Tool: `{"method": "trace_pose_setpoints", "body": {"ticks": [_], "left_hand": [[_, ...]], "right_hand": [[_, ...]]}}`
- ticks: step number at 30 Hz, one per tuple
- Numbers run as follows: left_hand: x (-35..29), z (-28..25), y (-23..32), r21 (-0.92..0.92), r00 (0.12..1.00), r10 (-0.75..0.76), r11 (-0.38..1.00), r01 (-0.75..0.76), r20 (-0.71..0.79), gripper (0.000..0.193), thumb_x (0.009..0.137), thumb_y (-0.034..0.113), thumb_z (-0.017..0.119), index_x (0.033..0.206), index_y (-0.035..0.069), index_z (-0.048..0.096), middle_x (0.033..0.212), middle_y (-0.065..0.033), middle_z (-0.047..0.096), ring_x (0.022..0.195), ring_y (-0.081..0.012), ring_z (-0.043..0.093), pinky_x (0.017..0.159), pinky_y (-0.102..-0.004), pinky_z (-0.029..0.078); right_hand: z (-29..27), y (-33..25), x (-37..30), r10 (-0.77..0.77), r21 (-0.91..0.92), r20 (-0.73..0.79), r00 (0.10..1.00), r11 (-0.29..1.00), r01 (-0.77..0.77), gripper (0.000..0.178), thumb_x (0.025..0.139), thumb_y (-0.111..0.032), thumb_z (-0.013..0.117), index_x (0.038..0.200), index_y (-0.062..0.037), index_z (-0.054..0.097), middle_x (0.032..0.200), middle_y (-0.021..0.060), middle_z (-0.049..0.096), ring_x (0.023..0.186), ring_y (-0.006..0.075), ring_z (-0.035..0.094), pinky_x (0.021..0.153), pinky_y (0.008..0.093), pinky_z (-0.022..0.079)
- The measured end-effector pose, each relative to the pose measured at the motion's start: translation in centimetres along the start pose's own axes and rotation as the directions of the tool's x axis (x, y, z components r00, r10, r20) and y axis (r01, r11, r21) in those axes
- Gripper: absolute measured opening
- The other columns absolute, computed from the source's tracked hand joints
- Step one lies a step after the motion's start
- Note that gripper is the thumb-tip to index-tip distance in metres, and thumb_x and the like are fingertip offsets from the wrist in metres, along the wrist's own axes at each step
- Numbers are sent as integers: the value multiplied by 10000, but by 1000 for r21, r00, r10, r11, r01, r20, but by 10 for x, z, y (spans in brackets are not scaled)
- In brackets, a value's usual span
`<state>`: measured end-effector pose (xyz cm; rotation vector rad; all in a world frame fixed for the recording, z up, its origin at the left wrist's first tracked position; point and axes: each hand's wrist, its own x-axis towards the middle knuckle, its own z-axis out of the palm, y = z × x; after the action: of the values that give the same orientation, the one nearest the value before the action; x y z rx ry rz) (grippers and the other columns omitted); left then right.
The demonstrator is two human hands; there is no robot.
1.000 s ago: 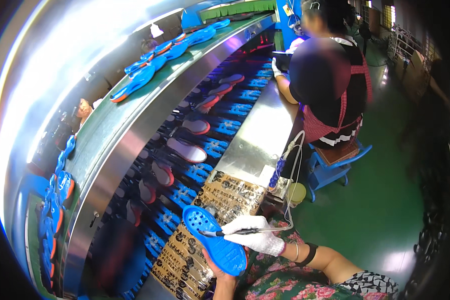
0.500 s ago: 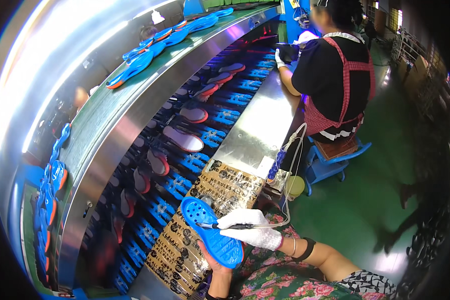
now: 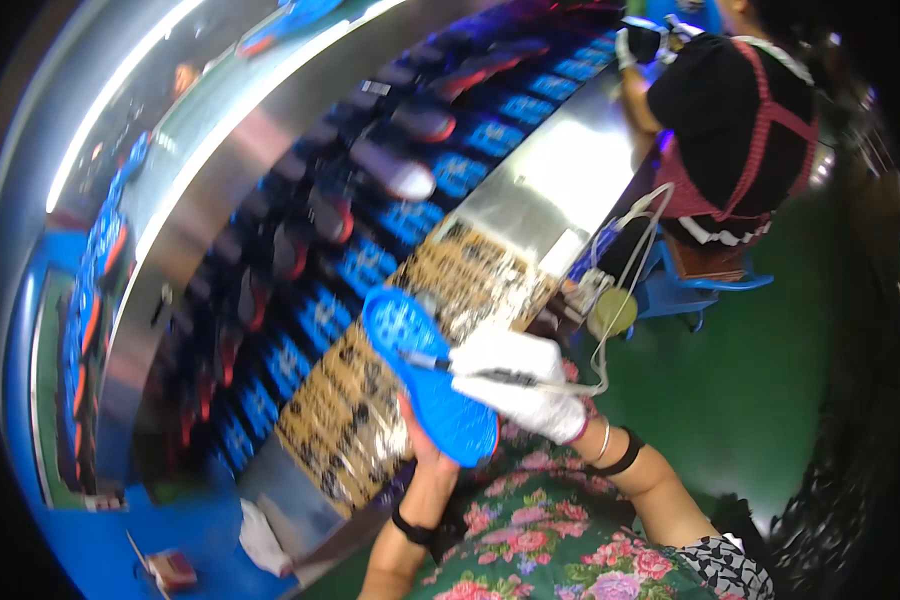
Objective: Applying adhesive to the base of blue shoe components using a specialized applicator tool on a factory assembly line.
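Note:
A blue shoe sole (image 3: 438, 398) with round holes at one end is tilted over the cardboard ledge. My bare left hand (image 3: 425, 440) grips its lower edge from beneath, with most fingers hidden behind it. My right hand (image 3: 518, 378), in a white glove, is closed around a slim pen-like tool (image 3: 426, 360) joined to a pale thin tube (image 3: 603, 352). The tool's tip lies over the middle of the sole; blur hides whether it touches.
Tape-covered cardboard (image 3: 340, 430) lines the ledge beside a conveyor carrying grey, red-edged soles (image 3: 395, 172). More blue soles (image 3: 95, 275) lie on a raised belt at left. A co-worker (image 3: 720, 130) sits ahead on a blue stool (image 3: 675, 285). A yellowish round container (image 3: 612, 313) stands nearby.
The whole view has shifted and blurred, now showing blue floor at the lower left. Both hands keep hold of the sole and tool; the tool stays over the sole.

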<state>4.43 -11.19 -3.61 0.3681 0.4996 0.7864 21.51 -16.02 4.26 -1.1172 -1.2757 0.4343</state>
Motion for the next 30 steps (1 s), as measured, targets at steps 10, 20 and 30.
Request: {"method": "trace_pose_setpoints", "body": {"ticks": [10,20,30], "left_hand": [[-3,-16,-9,-206,995,-89,974,94,35,858,916,689,547,1532,120,366,1492,-141,492,1357,-343,488,1139,-544,389],[-1,-31,-20,-221,976,-120,962,160,182,788,962,602,539,1555,128,328,1528,-147,452,1387,-343,459,1159,-553,362],[4,-24,-19,-62,986,-92,993,102,139,847,948,673,494,1574,139,288,1553,-134,421,1406,-345,436,1177,-541,336]], "right_hand": [[2,-13,13,-118,-116,-15,993,987,116,180,727,5,826,887,-35,755,841,111,727,742,198,699,672,304,548],[-1,-9,28,-339,-290,185,922,878,381,348,791,-32,727,1138,-38,737,1112,141,727,999,301,687,844,394,551],[1,-2,18,-195,-155,13,981,969,195,241,766,-25,767,1005,-55,753,958,114,745,840,276,705,761,384,561]]}}
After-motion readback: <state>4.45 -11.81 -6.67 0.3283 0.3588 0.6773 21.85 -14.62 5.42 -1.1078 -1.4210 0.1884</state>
